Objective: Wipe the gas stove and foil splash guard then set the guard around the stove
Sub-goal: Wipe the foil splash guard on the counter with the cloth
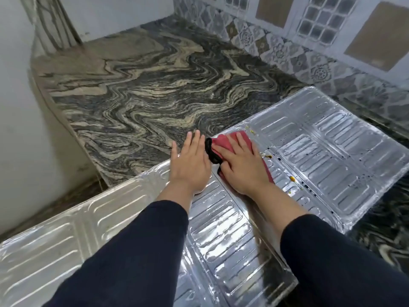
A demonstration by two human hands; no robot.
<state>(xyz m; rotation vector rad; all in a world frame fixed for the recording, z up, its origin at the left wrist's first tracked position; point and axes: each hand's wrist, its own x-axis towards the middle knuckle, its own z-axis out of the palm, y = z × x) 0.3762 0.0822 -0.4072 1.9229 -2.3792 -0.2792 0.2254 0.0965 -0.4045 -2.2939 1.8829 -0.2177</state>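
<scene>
Mid-frame, my right hand (240, 161) presses a red cloth (228, 140) flat onto the foil splash guard (321, 151); left hand (190, 165) open, empty, bracing; pressing hard probably creases the foil

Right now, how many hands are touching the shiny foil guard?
2: the left hand presses flat on the foil guard; the right hand presses a red cloth onto it.

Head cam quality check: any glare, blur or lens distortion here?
Head view: bright glare patches on the foil guard; wide-angle bend curves the counter edge and tile wall; slight softness overall, hands and red cloth still readable; sleeves dark, little detail.
</scene>
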